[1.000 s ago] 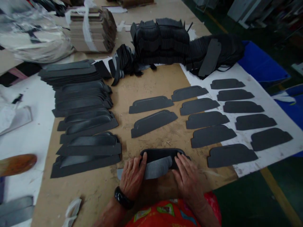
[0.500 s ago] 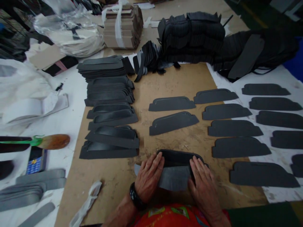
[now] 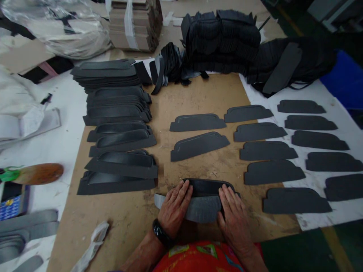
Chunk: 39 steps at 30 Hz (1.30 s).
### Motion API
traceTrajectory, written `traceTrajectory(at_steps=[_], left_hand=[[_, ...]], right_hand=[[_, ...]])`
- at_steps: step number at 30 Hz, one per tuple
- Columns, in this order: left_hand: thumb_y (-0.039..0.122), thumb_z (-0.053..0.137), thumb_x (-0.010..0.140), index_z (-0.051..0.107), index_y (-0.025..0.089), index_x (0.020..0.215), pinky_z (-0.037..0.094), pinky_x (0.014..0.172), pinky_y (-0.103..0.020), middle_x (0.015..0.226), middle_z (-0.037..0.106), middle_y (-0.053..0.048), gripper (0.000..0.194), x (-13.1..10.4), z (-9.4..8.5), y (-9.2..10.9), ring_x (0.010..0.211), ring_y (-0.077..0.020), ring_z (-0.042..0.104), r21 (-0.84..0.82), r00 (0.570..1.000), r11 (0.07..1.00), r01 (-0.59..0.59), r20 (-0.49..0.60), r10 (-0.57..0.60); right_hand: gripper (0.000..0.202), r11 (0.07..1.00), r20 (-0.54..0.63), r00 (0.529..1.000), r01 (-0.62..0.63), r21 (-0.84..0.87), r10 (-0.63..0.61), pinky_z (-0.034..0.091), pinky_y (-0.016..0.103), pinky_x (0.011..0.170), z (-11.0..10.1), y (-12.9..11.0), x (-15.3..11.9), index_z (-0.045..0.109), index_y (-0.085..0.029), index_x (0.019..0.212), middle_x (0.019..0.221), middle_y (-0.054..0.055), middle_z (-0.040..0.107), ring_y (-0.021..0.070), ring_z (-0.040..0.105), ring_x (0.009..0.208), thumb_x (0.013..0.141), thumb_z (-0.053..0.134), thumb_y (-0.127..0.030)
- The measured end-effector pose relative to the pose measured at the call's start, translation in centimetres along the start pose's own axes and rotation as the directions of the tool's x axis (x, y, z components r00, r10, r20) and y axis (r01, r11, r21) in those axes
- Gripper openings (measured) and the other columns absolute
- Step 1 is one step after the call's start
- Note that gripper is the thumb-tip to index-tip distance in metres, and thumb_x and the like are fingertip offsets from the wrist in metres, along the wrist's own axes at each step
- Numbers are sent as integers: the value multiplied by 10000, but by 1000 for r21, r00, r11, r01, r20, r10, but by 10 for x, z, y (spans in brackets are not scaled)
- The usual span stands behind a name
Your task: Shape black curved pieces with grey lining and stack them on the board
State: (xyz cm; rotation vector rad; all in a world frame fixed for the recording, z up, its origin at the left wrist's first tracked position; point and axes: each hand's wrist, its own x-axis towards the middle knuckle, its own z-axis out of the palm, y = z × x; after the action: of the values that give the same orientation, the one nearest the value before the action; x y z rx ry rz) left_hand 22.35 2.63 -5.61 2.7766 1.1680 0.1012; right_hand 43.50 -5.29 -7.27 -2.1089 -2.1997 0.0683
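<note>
A dark piece with a raised black rim [image 3: 210,186] lies on the brown board [image 3: 198,90] near my body, with a grey curved strip [image 3: 202,209] along its near side. My left hand [image 3: 176,206], a black band at its wrist, presses flat on the left part of both, fingers extended. Over the right end lies my right hand [image 3: 233,211], its fingers stretched onto the piece and its thumb by the strip's right end. Neither hand is closed round anything. Part of the piece is hidden under the hands.
Stacked dark pieces [image 3: 113,113] stand at the left, and single flat dark pieces [image 3: 269,151] lie in columns at the right. Behind are black bundles [image 3: 221,41] and a tied cardboard stack [image 3: 133,26]. A wooden-handled tool [image 3: 42,173] lies far left.
The camera view has shifted, so the table's contents appear further left. Both hands remain on the piece in nearly the same pose.
</note>
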Motion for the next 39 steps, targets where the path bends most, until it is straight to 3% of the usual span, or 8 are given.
traceTrajectory(at_steps=[7,12,17,22,26,29,34,39], left_hand=[[80,279,847,345,154,1335,327,951,-356,1375,377,-74,498,-3,10,-3,1273,-224,290,-26,997,1000,-15,-72,13],[94,274,845,322,134,1345,291,998,-348,1373,379,-78,503,-12,7,-16,1284,-211,268,-105,998,993,-52,-38,48],[84,357,780,420,156,1288,354,953,-391,1315,455,-91,517,-23,-9,-24,1219,-239,364,-273,992,955,115,76,-98],[41,414,675,539,173,1149,356,946,-334,1138,580,-70,508,-1,-26,-27,1064,-200,497,-500,880,724,476,286,-381],[239,428,810,605,169,944,438,720,-274,858,642,-50,233,24,-32,-37,801,-186,593,-502,798,620,603,370,-476],[329,560,737,611,165,847,407,584,-255,716,628,-24,203,37,-35,-41,669,-187,587,-480,743,568,669,454,-492],[238,575,698,633,215,833,373,566,-210,694,630,24,149,38,-40,-29,664,-148,590,-503,745,557,661,532,-404],[259,549,703,612,198,760,361,595,-228,695,615,8,105,24,-43,-28,679,-165,570,-503,752,566,654,516,-410]], right_hand=[[554,1000,5,1000,5,9,-5,284,412,1007,-7,3,4,358,-108,1308,1357,97,398,239,313,1263,758,418,-149],[553,999,0,999,49,-6,-49,278,414,1003,-5,8,2,339,-99,1324,1367,110,380,248,314,1262,792,430,-222],[577,998,-40,998,56,-5,-56,266,426,999,2,8,-1,335,-87,1329,1348,138,400,267,323,1252,846,420,-392],[600,998,-65,996,56,-3,-56,259,432,999,6,8,-2,328,-92,1334,1353,139,393,270,323,1251,857,394,-451],[600,998,-65,996,65,-21,-67,265,423,997,5,8,-1,350,-94,1321,1349,137,399,268,327,1249,849,412,-459],[600,996,-79,993,85,-39,-88,263,413,999,5,9,-1,354,-99,1319,1351,125,400,261,335,1246,844,425,-457],[601,989,-149,979,133,-58,-140,259,418,994,11,16,-2,315,-105,1344,1344,112,413,261,359,1231,848,408,-431],[576,957,-160,944,279,-86,-289,295,373,968,13,34,-2,360,-147,1324,1317,80,455,237,409,1199,837,425,-446]])
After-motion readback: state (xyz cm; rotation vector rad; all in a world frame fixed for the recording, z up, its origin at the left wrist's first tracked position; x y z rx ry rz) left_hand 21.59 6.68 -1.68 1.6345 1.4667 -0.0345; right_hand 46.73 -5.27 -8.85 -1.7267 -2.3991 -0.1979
